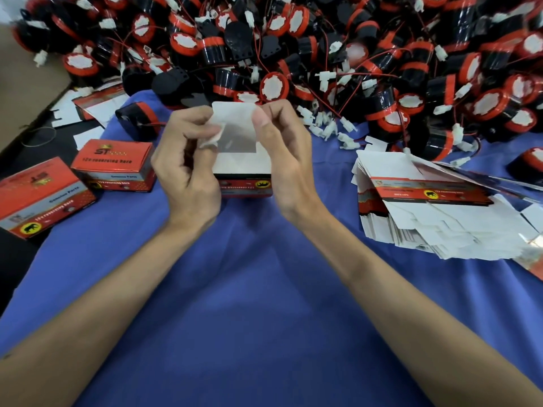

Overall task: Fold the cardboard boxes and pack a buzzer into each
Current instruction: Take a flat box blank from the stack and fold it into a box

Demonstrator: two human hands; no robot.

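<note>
Cardboard, thin, white inside and printed red outside, forms the half-folded box [245, 171] at the middle of the blue-clothed worktop [249, 289]; whether it rests on the cloth or hangs just above it I cannot tell. The left hand [185, 160] pinches a small side flap, and the right hand [285, 154] pinches the upper corner of the tall white lid flap [235, 127]. Such card looks light and springy, stiff only between its creases, so it is best held gently at flap edges near the folds. The round black-and-red buzzers [293, 54] heaped behind look rigid and heavier, with wires likely to snag; take one by its body.
</note>
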